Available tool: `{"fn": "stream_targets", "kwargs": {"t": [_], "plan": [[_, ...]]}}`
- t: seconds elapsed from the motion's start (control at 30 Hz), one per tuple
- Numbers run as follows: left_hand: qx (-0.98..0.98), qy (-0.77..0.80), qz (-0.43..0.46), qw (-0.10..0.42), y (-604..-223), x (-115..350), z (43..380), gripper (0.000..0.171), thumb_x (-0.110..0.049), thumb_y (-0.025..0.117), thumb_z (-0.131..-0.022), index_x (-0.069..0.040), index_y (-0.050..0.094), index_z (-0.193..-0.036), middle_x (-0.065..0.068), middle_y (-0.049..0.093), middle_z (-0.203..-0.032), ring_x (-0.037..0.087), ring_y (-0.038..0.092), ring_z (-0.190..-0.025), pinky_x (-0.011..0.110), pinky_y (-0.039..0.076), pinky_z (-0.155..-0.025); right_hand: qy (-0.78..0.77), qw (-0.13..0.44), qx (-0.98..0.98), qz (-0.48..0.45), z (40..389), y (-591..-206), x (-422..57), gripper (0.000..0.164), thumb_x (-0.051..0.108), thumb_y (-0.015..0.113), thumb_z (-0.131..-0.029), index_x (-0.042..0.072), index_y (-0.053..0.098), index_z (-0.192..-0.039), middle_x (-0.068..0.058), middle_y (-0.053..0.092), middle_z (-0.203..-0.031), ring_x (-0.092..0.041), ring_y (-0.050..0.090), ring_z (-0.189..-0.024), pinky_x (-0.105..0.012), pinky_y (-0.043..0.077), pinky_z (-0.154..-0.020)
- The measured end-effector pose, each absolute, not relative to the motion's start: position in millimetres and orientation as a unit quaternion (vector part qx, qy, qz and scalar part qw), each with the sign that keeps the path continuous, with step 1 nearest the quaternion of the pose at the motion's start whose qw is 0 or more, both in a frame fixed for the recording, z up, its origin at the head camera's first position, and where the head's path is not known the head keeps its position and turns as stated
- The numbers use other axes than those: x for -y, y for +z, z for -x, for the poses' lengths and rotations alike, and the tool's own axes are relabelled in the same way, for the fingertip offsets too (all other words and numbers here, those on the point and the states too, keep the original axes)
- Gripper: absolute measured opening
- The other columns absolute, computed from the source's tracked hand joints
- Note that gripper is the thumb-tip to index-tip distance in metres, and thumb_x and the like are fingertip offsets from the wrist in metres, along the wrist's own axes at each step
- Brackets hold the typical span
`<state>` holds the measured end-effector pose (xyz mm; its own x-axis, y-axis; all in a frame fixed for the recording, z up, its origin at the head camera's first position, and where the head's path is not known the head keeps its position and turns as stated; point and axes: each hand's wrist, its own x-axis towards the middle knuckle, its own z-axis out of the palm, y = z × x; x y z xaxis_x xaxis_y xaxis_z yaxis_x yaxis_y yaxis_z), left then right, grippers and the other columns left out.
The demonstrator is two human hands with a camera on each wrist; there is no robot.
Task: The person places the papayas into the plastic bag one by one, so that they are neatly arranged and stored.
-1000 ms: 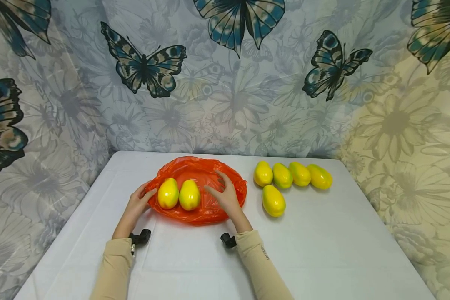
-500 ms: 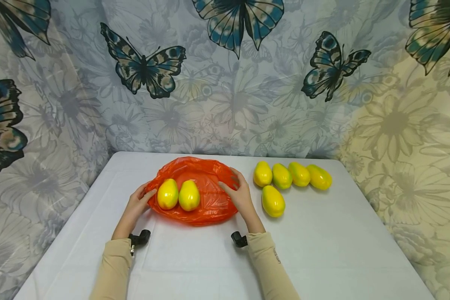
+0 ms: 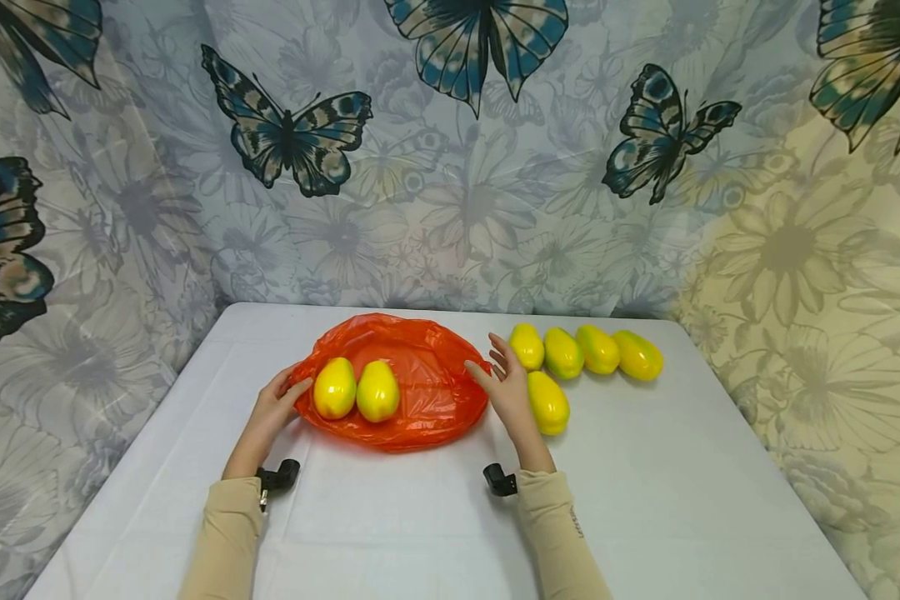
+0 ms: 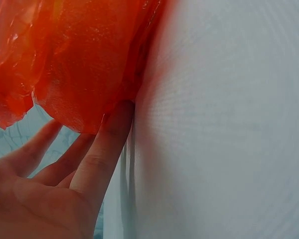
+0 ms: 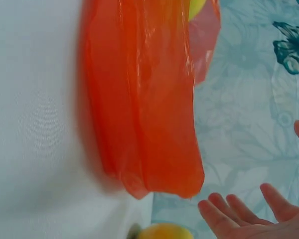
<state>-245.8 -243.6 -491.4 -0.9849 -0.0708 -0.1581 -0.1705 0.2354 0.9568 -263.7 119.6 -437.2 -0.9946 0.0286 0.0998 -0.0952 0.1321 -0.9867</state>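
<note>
A red plastic bag [image 3: 438,387] lies spread open on the table with its rim rolled out. Two glossy yellow-green mangoes [image 3: 378,392] stand side by side in its left half. At the bag's left edge, my left hand [image 3: 270,408] touches the rim; in the left wrist view its straight fingers [image 4: 97,159] rest against the plastic. My right hand [image 3: 512,396] is just off the bag's right edge, fingers spread, holding nothing. Behind it, a single mango [image 3: 551,404] is partly hidden. The right wrist view shows that hand's fingers [image 5: 214,214] apart from the bag.
Several more mangoes [image 3: 600,350] form a row at the back right of the white-covered table [image 3: 645,500]. A patterned butterfly cloth [image 3: 457,208] hangs behind the table and along its sides. Each wrist carries a small black camera [image 3: 501,480].
My right hand has moved right, from over the inside of the bag to beyond its right edge, near the loose mangoes. The left hand, bag and mangoes have stayed put.
</note>
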Motion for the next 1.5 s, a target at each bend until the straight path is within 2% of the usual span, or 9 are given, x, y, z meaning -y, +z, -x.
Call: {"fn": "stream_targets", "kwargs": {"t": [0.23, 0.47, 0.57, 0.83, 0.97, 1.07, 1.23, 1.37, 1.5], "plan": [[-0.782, 0.617, 0.081, 0.038, -491.4, 242.7, 246.0, 0.069, -0.05, 0.052, -0.097, -0.015, 0.03, -0.153, 0.014, 0.038, -0.154, 0.021, 0.049, -0.123, 0.013, 0.049, -0.082, 0.65, 0.065, 0.757, -0.012, 263.3, -440.2, -133.5, 0.068, 0.024, 0.072, -0.089, 0.015, 0.04, -0.147, -0.01, 0.037, -0.155, -0.031, 0.036, -0.143, -0.046, 0.028, -0.119], [-0.783, 0.617, 0.066, 0.038, -490.2, 244.5, 244.5, 0.069, -0.05, 0.051, -0.098, -0.016, 0.029, -0.154, 0.015, 0.037, -0.155, -0.001, 0.053, -0.105, 0.012, 0.049, -0.082, 0.658, 0.066, 0.75, 0.009, 261.7, -438.7, -151.9, 0.069, 0.025, 0.071, -0.09, 0.016, 0.037, -0.149, -0.012, 0.035, -0.156, -0.032, 0.035, -0.143, -0.047, 0.034, -0.115], [-0.783, 0.617, 0.065, 0.038, -490.3, 244.7, 244.5, 0.07, -0.05, 0.052, -0.097, -0.015, 0.029, -0.154, 0.015, 0.037, -0.154, -0.003, 0.053, -0.103, 0.012, 0.049, -0.082, 0.659, 0.07, 0.749, 0.017, 261.2, -438.7, -158.7, 0.07, 0.024, 0.071, -0.09, 0.014, 0.036, -0.15, -0.011, 0.034, -0.156, -0.03, 0.034, -0.143, -0.046, 0.032, -0.117], [-0.785, 0.614, 0.07, 0.042, -491.3, 243.7, 245.5, 0.072, -0.052, 0.051, -0.097, -0.014, 0.028, -0.154, 0.017, 0.035, -0.155, 0.018, 0.049, -0.122, 0.012, 0.048, -0.082, 0.639, 0.084, 0.764, 0.03, 256.7, -432.9, -172.1, 0.07, 0.026, 0.071, -0.09, 0.014, 0.036, -0.15, -0.009, 0.033, -0.157, -0.028, 0.034, -0.143, -0.043, 0.028, -0.119], [-0.786, 0.611, 0.078, 0.046, -490.7, 244.1, 245.9, 0.073, -0.053, 0.051, -0.097, -0.016, 0.026, -0.155, 0.015, 0.034, -0.156, 0.027, 0.045, -0.131, 0.015, 0.049, -0.087, 0.638, 0.092, 0.763, 0.039, 256.3, -432.5, -179.4, 0.069, 0.025, 0.07, -0.091, 0.013, 0.036, -0.15, -0.011, 0.034, -0.157, -0.029, 0.034, -0.144, -0.043, 0.027, -0.12], [-0.792, 0.604, 0.08, 0.047, -489.5, 244.2, 246.0, 0.074, -0.054, 0.05, -0.097, -0.016, 0.025, -0.155, 0.016, 0.034, -0.157, 0.027, 0.045, -0.131, 0.018, 0.049, -0.091, 0.637, 0.103, 0.763, 0.041, 256.3, -434.5, -184.7, 0.069, 0.024, 0.07, -0.091, 0.01, 0.036, -0.149, -0.013, 0.035, -0.156, -0.031, 0.034, -0.144, -0.045, 0.028, -0.119], [-0.792, 0.603, 0.079, 0.047, -488.2, 242.6, 246.3, 0.073, -0.053, 0.051, -0.097, -0.016, 0.026, -0.155, 0.016, 0.035, -0.156, 0.021, 0.047, -0.126, 0.014, 0.048, -0.087, 0.636, 0.105, 0.763, 0.05, 254.3, -438.8, -192.1, 0.069, 0.024, 0.071, -0.09, 0.011, 0.036, -0.149, -0.01, 0.035, -0.156, -0.031, 0.033, -0.144, -0.044, 0.029, -0.119], [-0.79, 0.607, 0.075, 0.048, -488.9, 243.0, 245.8, 0.073, -0.053, 0.05, -0.097, -0.016, 0.025, -0.155, 0.016, 0.033, -0.157, 0.023, 0.045, -0.129, 0.012, 0.047, -0.084, 0.626, 0.104, 0.77, 0.065, 251.9, -442.1, -197.2, 0.069, 0.025, 0.07, -0.091, 0.012, 0.036, -0.149, -0.008, 0.036, -0.156, -0.028, 0.032, -0.144, -0.044, 0.025, -0.121], [-0.791, 0.605, 0.074, 0.046, -489.8, 243.3, 246.0, 0.074, -0.053, 0.049, -0.097, -0.016, 0.024, -0.156, 0.016, 0.032, -0.157, 0.026, 0.044, -0.131, 0.011, 0.047, -0.083, 0.613, 0.103, 0.78, 0.074, 249.7, -444.9, -202.2, 0.068, 0.027, 0.069, -0.091, 0.011, 0.037, -0.149, -0.012, 0.036, -0.156, -0.029, 0.03, -0.145, -0.046, 0.02, -0.122]]}}
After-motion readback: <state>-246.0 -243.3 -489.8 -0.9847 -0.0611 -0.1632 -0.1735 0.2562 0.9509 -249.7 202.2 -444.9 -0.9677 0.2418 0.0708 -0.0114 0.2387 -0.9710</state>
